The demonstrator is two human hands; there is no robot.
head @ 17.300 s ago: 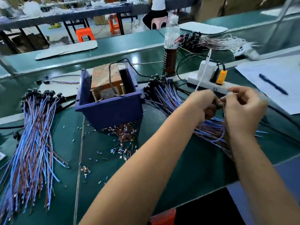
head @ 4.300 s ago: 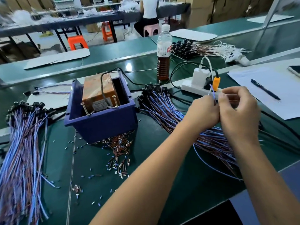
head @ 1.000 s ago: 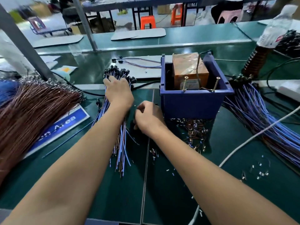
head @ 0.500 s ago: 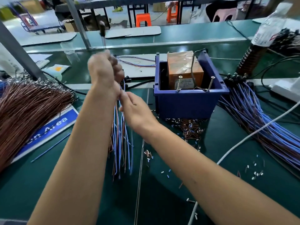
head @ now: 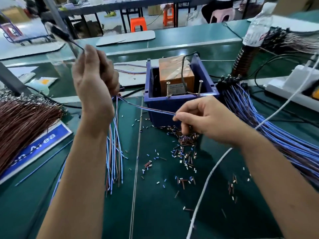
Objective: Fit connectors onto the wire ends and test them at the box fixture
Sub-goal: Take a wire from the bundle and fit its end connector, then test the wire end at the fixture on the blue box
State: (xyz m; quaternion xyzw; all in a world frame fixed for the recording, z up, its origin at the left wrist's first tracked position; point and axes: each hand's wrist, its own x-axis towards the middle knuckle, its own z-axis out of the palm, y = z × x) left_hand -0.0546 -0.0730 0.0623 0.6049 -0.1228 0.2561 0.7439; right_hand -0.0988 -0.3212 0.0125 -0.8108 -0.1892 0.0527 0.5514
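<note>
My left hand [head: 94, 80] is fisted round a bunch of wires [head: 114, 152], raised at ten o'clock from the blue box [head: 172, 104], loose ends dangling to the bench [head: 155, 213]. My right hand [head: 203, 118] pinches one wire pair [head: 146, 108] drawn taut between the hands, just in front of the box. These look light, limp and springy to me. I'd grip close to the tip, or it'll flop and slip.

My counter [head: 155, 213] is dark green and glossy under bright overhead light; beyond it runs a paler green belt [head: 172, 40]; farther back I see orange stools [head: 138, 24], a pink stool [head: 222, 18], and black-legged tables [head: 120, 7] on a pale floor [head: 110, 27].
</note>
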